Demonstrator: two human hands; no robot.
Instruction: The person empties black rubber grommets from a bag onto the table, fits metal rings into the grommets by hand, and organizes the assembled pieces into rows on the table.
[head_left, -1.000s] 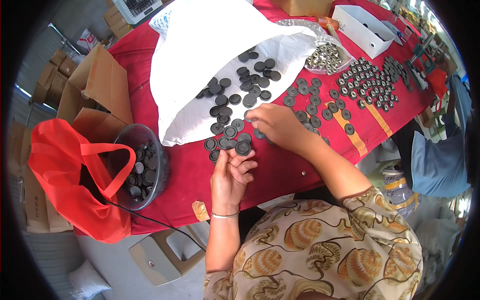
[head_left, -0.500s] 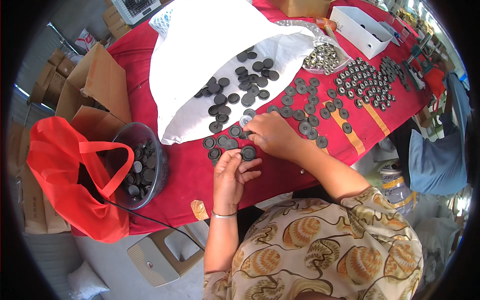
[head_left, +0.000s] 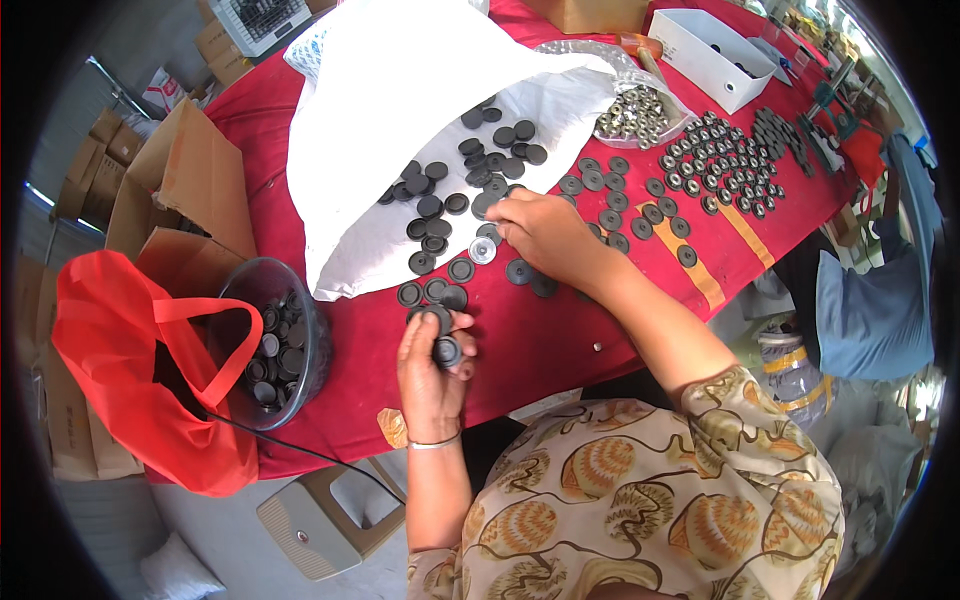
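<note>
My left hand (head_left: 430, 385) is closed on two black round caps, one (head_left: 447, 351) with its ringed underside showing; another cap (head_left: 440, 318) rests at the thumb. At the mouth of a white sack (head_left: 360, 170), my right hand (head_left: 550, 235) pinches a black cap (head_left: 484, 206), partly hidden by the fingers. Loose black caps (head_left: 470, 148) lie heaped on the sack's lining. Just left of the right hand is a silvery disc (head_left: 482, 250). Several caps (head_left: 409, 294) sit on the red cloth between the sack and my left hand.
A clear tub of black caps (head_left: 318, 345) and a red bag (head_left: 130, 370) stand at left. To the right lie rows of caps with metal centres (head_left: 725, 165). Behind them are a bag of metal parts (head_left: 635, 115), a mallet (head_left: 640, 46) and a white box (head_left: 705, 60).
My left hand has drawn back and to the left, with its caps turned. My right hand has moved forward to the caps at the sack's mouth. Two caps now show beneath the right wrist.
</note>
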